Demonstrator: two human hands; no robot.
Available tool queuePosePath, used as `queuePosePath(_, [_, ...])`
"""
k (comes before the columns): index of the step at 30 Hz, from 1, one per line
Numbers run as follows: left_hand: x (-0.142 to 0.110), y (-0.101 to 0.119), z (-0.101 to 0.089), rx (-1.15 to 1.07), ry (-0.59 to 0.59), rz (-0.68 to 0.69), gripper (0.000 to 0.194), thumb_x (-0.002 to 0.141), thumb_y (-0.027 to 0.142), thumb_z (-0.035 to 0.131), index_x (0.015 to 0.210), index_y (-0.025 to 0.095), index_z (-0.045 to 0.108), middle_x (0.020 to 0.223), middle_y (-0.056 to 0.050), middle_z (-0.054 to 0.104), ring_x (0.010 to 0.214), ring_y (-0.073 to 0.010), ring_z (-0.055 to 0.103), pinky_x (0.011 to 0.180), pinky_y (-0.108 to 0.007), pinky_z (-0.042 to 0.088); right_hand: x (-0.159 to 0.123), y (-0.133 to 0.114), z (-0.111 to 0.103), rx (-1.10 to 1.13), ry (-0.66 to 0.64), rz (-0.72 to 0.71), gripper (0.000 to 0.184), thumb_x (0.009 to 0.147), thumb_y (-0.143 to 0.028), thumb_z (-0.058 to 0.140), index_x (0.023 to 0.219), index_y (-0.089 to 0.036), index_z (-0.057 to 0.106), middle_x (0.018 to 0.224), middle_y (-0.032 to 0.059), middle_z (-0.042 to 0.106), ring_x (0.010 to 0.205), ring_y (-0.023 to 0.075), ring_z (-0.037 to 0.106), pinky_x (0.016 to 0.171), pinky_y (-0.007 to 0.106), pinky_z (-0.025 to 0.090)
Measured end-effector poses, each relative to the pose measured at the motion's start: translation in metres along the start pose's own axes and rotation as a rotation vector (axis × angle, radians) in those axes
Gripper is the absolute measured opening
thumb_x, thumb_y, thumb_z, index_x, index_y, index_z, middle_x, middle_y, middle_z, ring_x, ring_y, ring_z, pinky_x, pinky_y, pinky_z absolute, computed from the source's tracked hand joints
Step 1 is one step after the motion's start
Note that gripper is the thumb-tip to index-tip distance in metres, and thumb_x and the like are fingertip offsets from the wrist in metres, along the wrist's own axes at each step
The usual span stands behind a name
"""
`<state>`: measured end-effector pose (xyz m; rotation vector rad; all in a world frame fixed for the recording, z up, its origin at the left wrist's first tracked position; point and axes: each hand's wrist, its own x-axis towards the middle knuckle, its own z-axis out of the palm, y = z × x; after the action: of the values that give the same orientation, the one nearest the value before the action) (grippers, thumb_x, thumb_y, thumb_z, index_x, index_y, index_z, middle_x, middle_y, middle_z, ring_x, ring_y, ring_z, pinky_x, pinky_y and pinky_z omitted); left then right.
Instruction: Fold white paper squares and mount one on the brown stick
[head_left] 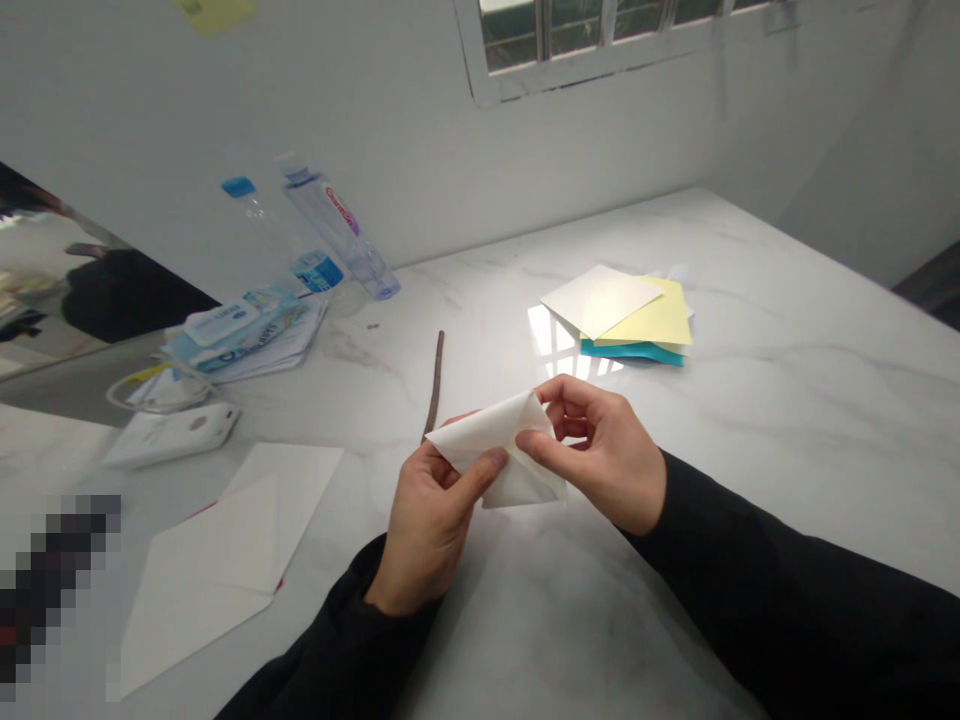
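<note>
Between my two hands is a small piece of off-white paper [525, 485], folded over, its upper flap slanting up to the right. My left hand [435, 510] grips its left side, thumb pressed on the front and fingers behind. On the right side, my right hand [600, 450] pinches the paper with the thumb on the front and fingertips at the upper corner. Both hands are above the marble-patterned table [787, 420]. A thin brown stick [435, 385] lies just beyond my left hand, its near end hidden.
Sheets of cream, yellow and teal paper [637, 315] lie in a stack at back right. At left are white sheets [217, 560], a white device with a cable [176, 435], and a wipes pack [236, 325]. Two clear bottles [341, 235] lean against the wall.
</note>
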<state>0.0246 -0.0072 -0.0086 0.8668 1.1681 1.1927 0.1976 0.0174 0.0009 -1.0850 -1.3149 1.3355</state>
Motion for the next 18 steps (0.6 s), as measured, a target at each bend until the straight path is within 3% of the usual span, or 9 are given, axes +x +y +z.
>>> queuePosePath(18, [-0.0023, 0.0058, 0.0028, -0.009, 0.006, 0.048, 0.045, 0.076, 0.026, 0.087, 0.116, 0.025, 0.065, 0.100, -0.001, 0.075, 0.088, -0.0132, 0.069, 0.075, -0.018, 0.054, -0.0008, -0.0007, -0.0002, -0.021, -0.015, -0.003, 0.019, 0.077, -0.025, 0.073, 0.093, -0.021, 0.063, 0.069, -0.0055, 0.054, 0.062, 0.0116, 0.056, 0.055, 0.025, 0.046])
